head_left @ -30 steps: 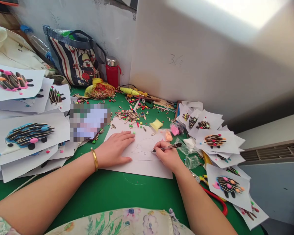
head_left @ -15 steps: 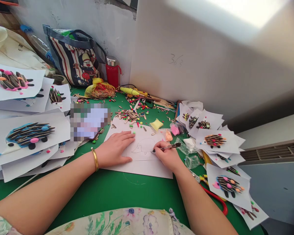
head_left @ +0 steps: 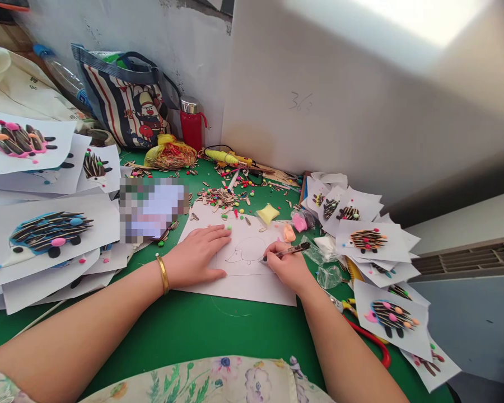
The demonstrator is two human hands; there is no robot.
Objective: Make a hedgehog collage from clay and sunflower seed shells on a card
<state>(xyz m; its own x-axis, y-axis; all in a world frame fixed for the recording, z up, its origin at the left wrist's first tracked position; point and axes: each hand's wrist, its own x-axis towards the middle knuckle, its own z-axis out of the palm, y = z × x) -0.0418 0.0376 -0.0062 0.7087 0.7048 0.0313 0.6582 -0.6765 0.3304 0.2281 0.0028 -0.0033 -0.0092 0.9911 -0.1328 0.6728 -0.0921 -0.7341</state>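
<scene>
White paper (head_left: 243,288) lies on the green table, bearing a thin outline drawing of a hedgehog (head_left: 247,249). My left hand (head_left: 199,254) rests flat on the paper's left part, fingers stretched out and thumb apart. In my right hand (head_left: 286,270) is a black pen (head_left: 292,250), gripped near its tip, which touches or nearly touches the drawing's right end. Just beyond the paper are lumps of yellow clay (head_left: 267,213), orange clay (head_left: 289,232) and pink clay (head_left: 299,221).
Sunflower seeds (head_left: 218,197) and small coloured balls lie scattered behind the paper. Stacks of seed hedgehog pictures stand left (head_left: 52,235) and right (head_left: 367,240). Red-handled scissors (head_left: 372,338) lie beside my right forearm. A red flask (head_left: 192,126) and striped bag (head_left: 121,101) stand at the back.
The pen tip has shifted very slightly at the drawing's lower right. My left hand keeps its place on the paper.
</scene>
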